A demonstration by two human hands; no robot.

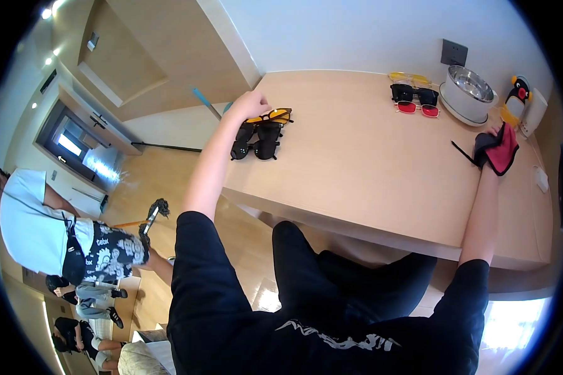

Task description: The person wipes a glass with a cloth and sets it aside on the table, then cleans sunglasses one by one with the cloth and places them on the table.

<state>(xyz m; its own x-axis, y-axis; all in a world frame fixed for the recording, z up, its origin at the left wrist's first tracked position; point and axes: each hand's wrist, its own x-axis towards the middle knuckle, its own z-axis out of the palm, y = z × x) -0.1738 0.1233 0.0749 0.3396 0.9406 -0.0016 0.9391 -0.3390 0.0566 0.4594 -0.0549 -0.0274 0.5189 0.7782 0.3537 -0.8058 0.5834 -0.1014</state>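
My left hand is at the desk's left end, its fingers closed at the edge of a pair of yellow-lensed glasses. Just below those lie black sunglasses and another dark pair with round lenses, close together in a column. Over on the right, my right hand grips a pink and grey cloth with black edging; the cloth covers most of the fingers. A thin dark strip, like a glasses temple, sticks out from it to the left.
Yellow, black and red-lensed glasses form another column at the desk's back right. Beside them are a white bowl with metal lining and a penguin figure. A person with a mop stands left; others sit behind.
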